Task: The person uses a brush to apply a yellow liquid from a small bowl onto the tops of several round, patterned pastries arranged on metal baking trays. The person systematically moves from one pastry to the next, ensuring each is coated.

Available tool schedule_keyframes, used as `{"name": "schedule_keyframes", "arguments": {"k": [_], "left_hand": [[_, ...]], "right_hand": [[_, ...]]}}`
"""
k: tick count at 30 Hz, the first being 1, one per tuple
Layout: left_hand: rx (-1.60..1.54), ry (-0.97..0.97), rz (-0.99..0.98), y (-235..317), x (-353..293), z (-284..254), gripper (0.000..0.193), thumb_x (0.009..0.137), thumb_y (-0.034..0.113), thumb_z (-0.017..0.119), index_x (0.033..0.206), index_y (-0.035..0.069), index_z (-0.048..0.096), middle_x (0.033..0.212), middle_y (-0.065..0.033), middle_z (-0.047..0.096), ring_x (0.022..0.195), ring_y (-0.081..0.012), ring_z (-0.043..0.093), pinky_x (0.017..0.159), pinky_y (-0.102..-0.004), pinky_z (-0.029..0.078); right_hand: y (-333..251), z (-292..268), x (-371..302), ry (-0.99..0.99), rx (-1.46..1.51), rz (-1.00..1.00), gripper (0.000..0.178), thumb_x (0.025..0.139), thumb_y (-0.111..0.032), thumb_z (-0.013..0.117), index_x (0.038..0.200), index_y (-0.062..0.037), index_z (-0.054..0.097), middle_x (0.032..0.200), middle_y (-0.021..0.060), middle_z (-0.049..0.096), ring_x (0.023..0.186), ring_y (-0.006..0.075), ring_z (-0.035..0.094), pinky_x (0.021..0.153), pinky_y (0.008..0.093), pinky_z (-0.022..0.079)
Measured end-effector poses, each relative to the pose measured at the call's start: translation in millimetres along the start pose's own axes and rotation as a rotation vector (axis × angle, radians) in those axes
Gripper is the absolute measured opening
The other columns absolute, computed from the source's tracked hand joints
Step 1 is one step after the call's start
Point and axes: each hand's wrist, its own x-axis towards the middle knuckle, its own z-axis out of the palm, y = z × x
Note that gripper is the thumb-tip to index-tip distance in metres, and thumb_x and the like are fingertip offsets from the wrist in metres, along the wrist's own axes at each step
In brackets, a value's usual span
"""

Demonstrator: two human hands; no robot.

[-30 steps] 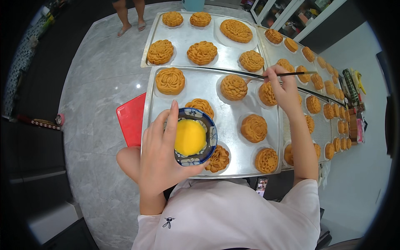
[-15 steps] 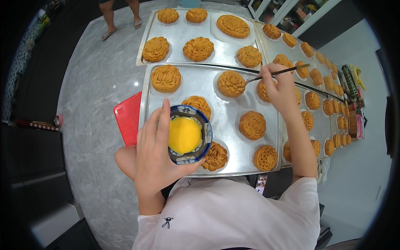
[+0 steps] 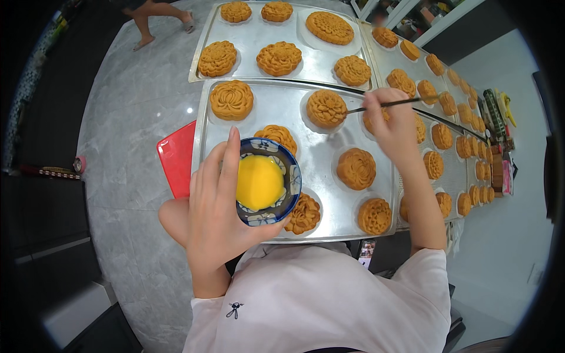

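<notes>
My left hand [image 3: 215,200] is wrapped round a blue-and-white patterned bowl [image 3: 292,176] of yellow egg wash [image 3: 259,181], held above the near metal tray [image 3: 318,170]. Between the fingers of my right hand [image 3: 389,120] is a thin dark-handled brush [image 3: 406,101]. Its tip meets the right side of a flower-patterned mooncake [image 3: 326,109] near the tray's far edge. Other mooncakes sit on the same tray, each on a pale liner: a plain-ridged one [image 3: 356,168], one at the near right [image 3: 374,216], and one at the far left [image 3: 232,100]. The bowl and hand partly cover two more.
Another tray [image 3: 247,35] of mooncakes lies beyond, with further trays [image 3: 456,176] of them to the right. A red plastic piece [image 3: 178,159] sticks out at the left. A person's legs [image 3: 154,17] are at the far left on the tiled floor [image 3: 129,117].
The brush stays at the same mooncake, its handle now a little flatter. The bowl is still in my left hand. The person at the far left has stepped, legs now wider apart.
</notes>
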Motion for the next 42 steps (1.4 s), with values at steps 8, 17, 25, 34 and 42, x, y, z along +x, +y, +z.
{"name": "schedule_keyframes", "arguments": {"k": [8,17,25,34,42], "left_hand": [[-0.025,0.01,-0.006,1.4,0.9,-0.7,0.134,0.041,0.037,0.096,0.158,0.006,0.038,0.134,-0.0186,0.063,0.122,-0.0322,0.065,0.095,-0.0407,0.058],[-0.098,-0.039,0.027,-0.5,7.8,7.0,0.132,0.047,0.036,0.095,0.159,0.003,0.034,0.136,-0.0221,0.057,0.119,-0.0373,0.061,0.097,-0.0453,0.049],[-0.2,-0.066,0.077,4.3,17.4,14.3,0.13,0.049,0.03,0.095,0.159,0.001,0.033,0.137,-0.0237,0.054,0.119,-0.0397,0.058,0.099,-0.0477,0.047],[-0.222,-0.136,0.027,15.6,21.2,16.6,0.129,0.049,0.028,0.098,0.158,0.001,0.034,0.14,-0.0237,0.054,0.122,-0.0395,0.057,0.101,-0.0466,0.048],[-0.236,-0.154,0.024,23.6,22.6,21.0,0.127,0.051,0.029,0.099,0.158,0.002,0.036,0.141,-0.0233,0.053,0.124,-0.0398,0.057,0.097,-0.0455,0.053]], "right_hand": [[12.2,-0.4,-11.4,-0.049,0.187,0.218,0.018,0.097,-0.021,0.067,0.092,-0.0041,0.07,0.092,0.01,0.07,0.087,0.0295,0.062,0.085,0.0429,0.045],[-8.7,1.8,-9.6,-0.153,0.375,0.106,0.014,0.097,-0.014,0.064,0.092,-0.0017,0.069,0.086,0.0124,0.067,0.086,0.0293,0.063,0.08,0.0412,0.047],[2.4,-2.2,4.9,-0.097,0.236,-0.132,0.02,0.097,-0.018,0.065,0.09,0.0007,0.069,0.08,0.0131,0.067,0.077,0.0303,0.062,0.073,0.04,0.048],[16.1,-0.8,15.2,-0.109,0.186,-0.094,0.02,0.099,-0.017,0.062,0.091,-0.0005,0.069,0.083,0.0133,0.069,0.077,0.0315,0.064,0.072,0.0405,0.048],[20.9,-8.7,19.1,-0.13,0.096,0.105,0.024,0.102,-0.024,0.063,0.095,-0.0023,0.071,0.083,0.0116,0.066,0.072,0.0282,0.061,0.076,0.0395,0.048]]}}
